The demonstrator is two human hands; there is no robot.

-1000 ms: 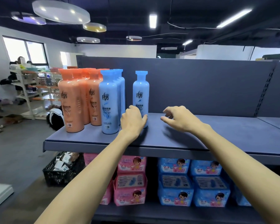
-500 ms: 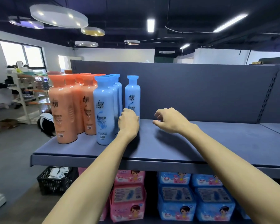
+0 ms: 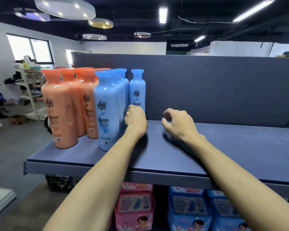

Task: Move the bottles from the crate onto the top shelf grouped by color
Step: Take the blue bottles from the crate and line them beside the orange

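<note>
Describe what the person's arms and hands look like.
The left arm and right arm are bare to the frame's edge, no sleeve in view. The left hand and right hand are ungloved; no watch, bracelet or ring shows.

The left end of the top shelf (image 3: 240,155) is packed. Orange bottles (image 3: 60,114) and blue bottles (image 3: 107,114) stand in tight rows reaching back to the back panel (image 3: 207,89), which walls the far side. The left hand (image 3: 135,120) curls round the base of the far blue bottle (image 3: 137,90), and the right hand (image 3: 178,125) hovers just right of it. Further right the shelf surface is free, open from above and from the near edge.
</note>
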